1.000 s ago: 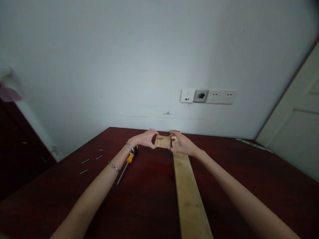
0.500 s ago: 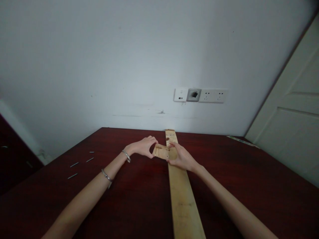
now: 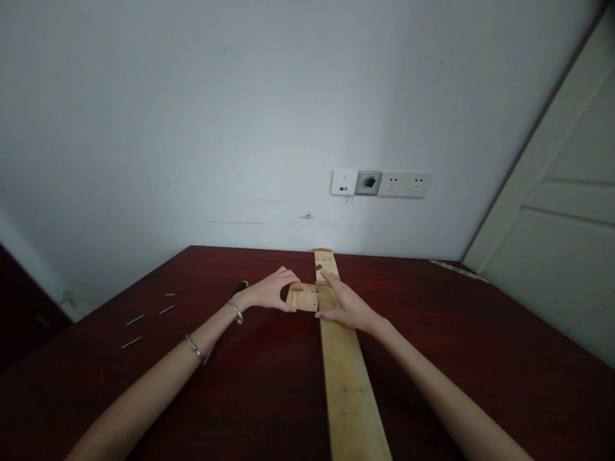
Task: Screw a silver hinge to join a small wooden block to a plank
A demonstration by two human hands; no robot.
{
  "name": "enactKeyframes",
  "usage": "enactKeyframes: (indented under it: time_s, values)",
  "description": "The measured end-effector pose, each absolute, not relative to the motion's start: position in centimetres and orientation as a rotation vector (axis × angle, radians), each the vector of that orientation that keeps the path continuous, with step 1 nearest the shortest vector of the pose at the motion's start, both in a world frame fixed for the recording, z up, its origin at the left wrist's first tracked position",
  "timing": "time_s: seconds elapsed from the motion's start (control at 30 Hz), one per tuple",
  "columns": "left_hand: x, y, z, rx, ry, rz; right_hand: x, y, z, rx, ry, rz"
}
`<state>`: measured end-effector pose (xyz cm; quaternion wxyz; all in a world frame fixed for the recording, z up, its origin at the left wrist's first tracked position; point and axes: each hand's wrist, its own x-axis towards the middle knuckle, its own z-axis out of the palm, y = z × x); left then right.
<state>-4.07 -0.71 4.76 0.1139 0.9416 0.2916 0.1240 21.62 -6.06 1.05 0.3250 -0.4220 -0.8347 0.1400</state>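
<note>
Small wood block [image 3: 303,297]: between both hands, butted near the long board's left edge.
Left hand [image 3: 269,289] makes a wide C, thumb and fingers pinching the block's left end on near and far edges. Right hand [image 3: 350,307] is part open too, curled over the long wooden board [image 3: 353,390] at the block's right end; can't tell whether it grips block, board or both. Can't tell either if block overlaps board. Screwdriver handle [image 3: 245,284] pokes out behind left wrist, mostly hidden. Four loose screws or nails [image 3: 132,342] lie farther left on the dark red tabletop [image 3: 269,397]. Wall sockets [image 3: 405,184] above, beyond the table's far edge.
</note>
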Motion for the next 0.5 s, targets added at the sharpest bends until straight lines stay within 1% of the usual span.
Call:
enactKeyframes:
  time_s: [0.13,0.27,0.5]
  values:
    - [-5.1,-0.8,4.3,2.719,0.901,0.396,23.1,-5.5,0.8,-1.167,-2.225,0.522]
    - [-5.1,-0.9,3.5,2.723,0.893,0.298,24.3,-5.2,0.3,-1.243,-2.297,0.647]
    - [-4.5,-1.0,2.0,2.753,0.920,0.215,24.4,-5.2,-0.3,-1.345,-2.337,0.738]
